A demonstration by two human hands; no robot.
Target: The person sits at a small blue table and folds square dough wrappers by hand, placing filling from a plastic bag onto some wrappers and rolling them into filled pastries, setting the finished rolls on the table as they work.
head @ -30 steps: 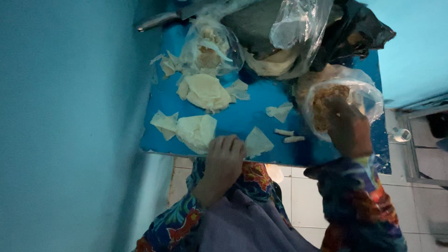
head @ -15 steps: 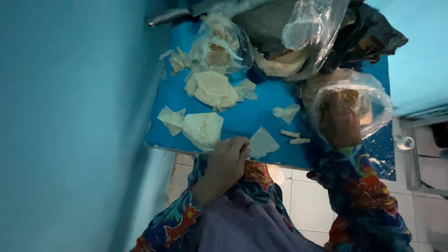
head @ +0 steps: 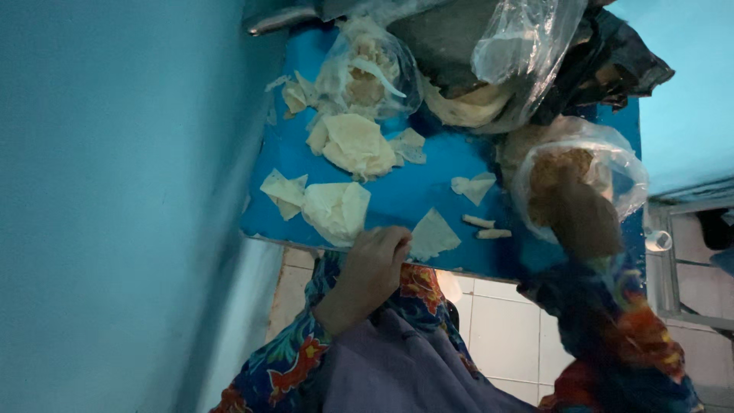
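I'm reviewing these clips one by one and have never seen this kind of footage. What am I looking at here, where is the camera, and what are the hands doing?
There is no machine here. A person wears one camera on the head, and it looks down at their own two bare hands, so there is a single view. In front of them is a blue work surface beside a blue wall. On it lie thin pale wrapper sheets, a triangular cut sheet, two small rolled pieces and clear plastic bags. The left hand rests at the near edge, touching the sheets. The right hand reaches into a clear bag of brownish filling; whether it grips anything inside is hidden.
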